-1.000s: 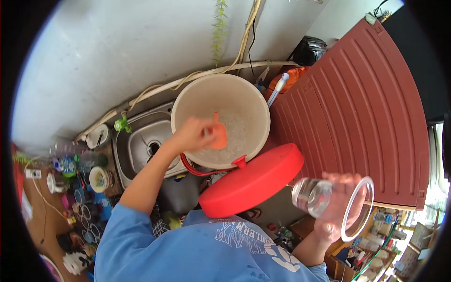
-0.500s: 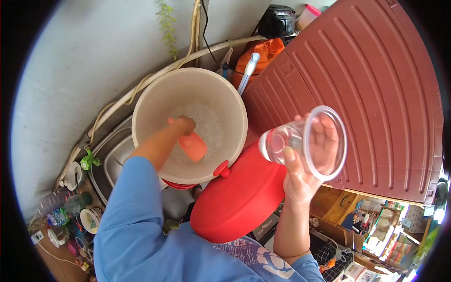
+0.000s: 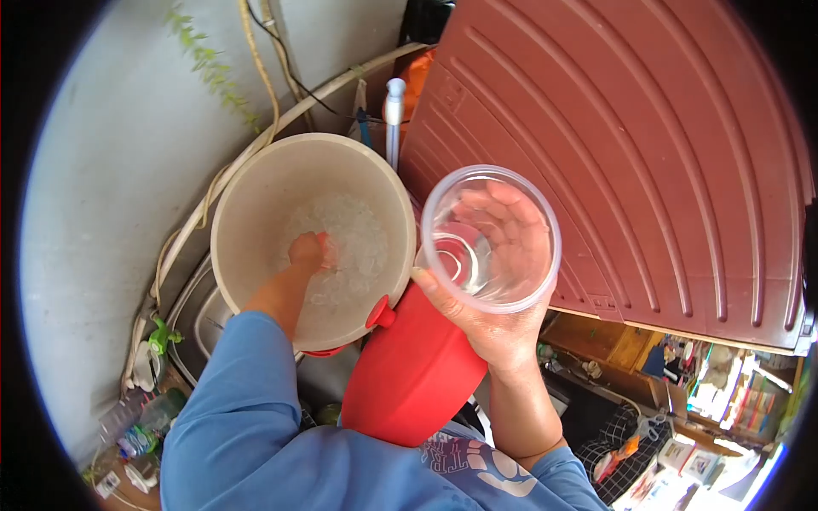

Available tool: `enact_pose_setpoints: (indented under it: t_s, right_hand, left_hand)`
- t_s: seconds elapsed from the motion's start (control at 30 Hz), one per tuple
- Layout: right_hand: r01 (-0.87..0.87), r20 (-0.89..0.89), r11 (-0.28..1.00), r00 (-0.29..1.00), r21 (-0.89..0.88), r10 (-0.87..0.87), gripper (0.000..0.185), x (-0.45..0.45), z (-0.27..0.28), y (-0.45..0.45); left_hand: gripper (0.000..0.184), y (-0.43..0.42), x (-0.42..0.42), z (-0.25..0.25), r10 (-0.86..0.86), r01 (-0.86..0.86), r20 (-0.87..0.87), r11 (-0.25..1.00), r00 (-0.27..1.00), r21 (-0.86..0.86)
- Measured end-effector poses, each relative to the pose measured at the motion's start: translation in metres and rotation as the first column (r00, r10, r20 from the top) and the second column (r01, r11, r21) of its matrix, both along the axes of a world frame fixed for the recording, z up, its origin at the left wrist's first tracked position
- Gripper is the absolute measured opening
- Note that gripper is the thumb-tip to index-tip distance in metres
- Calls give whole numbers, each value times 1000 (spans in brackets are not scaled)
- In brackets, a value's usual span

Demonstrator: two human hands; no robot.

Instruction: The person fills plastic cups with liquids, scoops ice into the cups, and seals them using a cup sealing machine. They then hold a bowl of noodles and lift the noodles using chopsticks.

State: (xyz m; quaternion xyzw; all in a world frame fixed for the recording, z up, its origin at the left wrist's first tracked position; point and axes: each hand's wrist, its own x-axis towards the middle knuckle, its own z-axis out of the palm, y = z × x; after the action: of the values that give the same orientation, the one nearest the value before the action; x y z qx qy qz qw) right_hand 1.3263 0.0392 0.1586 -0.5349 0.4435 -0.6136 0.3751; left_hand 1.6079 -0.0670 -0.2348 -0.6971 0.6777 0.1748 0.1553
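Observation:
Inside a beige bucket, my left hand is closed around a coral-orange plastic scoop. Most of the scoop is hidden by the hand and the ice pieces at the bottom. My right hand grips a clear plastic cup beside the bucket, thumb on the near side and fingers behind it. The cup's mouth is tilted towards me, and no ice shows inside it. A red lid with a round knob leans on edge between my body and the bucket, below the cup.
A large ribbed maroon panel fills the right. Behind the bucket are a white-and-blue handle and a pipe along the wall. A metal sink lies at left, with plastic bottles below it. Cluttered shelves stand at lower right.
My left hand has moved the scoop deeper into the ice, and its bowl no longer shows. My right hand has brought the cup left, closer to the bucket, turning its mouth towards me.

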Motion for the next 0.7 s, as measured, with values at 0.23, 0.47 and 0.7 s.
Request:
enact_pose_setpoints:
  t_s: [0.23, 0.47, 0.7]
  right_hand:
    - [-45, -30, 999, 998, 28, 46, 94, 0, 1, 1]
    - [-147, 50, 989, 988, 16, 146, 98, 0, 5, 4]
    - [-314, 124, 921, 948, 230, 292, 93, -15, 13, -25]
  left_hand:
    - [29, -20, -9, -131, 566, -597, -460, 797, 684, 92]
    - [32, -32, 51, -125, 353, -349, -925, 892, 137, 289]
    - [35, -29, 74, 22, 269, -170, -915, 959, 302, 226]
